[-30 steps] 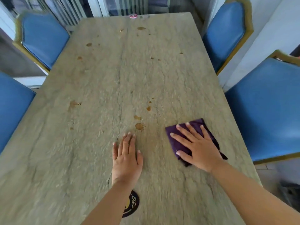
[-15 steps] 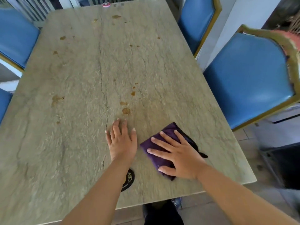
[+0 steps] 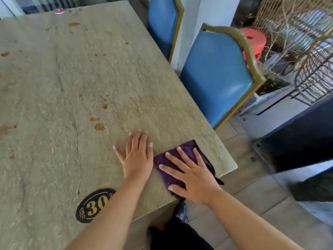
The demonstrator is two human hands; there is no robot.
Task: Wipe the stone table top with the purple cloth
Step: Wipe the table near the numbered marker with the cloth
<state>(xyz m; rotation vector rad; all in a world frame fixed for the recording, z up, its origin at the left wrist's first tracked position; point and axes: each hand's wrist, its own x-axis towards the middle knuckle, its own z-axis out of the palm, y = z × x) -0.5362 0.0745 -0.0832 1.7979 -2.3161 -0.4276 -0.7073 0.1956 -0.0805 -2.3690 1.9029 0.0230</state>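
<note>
My right hand point(image 3: 192, 175) lies flat on the purple cloth point(image 3: 165, 164), fingers straight and spread, pressing it onto the table point(image 3: 108, 73) close to the near right corner. The cloth is bunched under my palm; its dark edge pokes out past my little finger towards the table's right edge, and a tail of it hangs just over the near edge. My left hand point(image 3: 137, 156) rests palm down on the bare stone just beside the cloth, fingers straight and slightly fanned, holding nothing; its thumb side almost touches the cloth's left edge, though I cannot tell if they meet.

Ahead of my left fingertips I see brown stains point(image 3: 100, 126) on the stone, with smaller spots trailing farther up the surface and more along the left side. A dark crack runs lengthwise through the slab to the left of my hands. Near my left forearm sits a black oval plaque point(image 3: 91, 207) with gold digits, partly hidden by the arm. A small pink round object point(image 3: 59, 11) lies at the far edge.

To the right of the table stand two blue chairs with gold frames, the nearer one point(image 3: 216, 76) and a farther one point(image 3: 163, 24). Behind them is a red stool point(image 3: 255, 40), and my dark shoe point(image 3: 181, 210) shows on the tiled floor below the corner.
</note>
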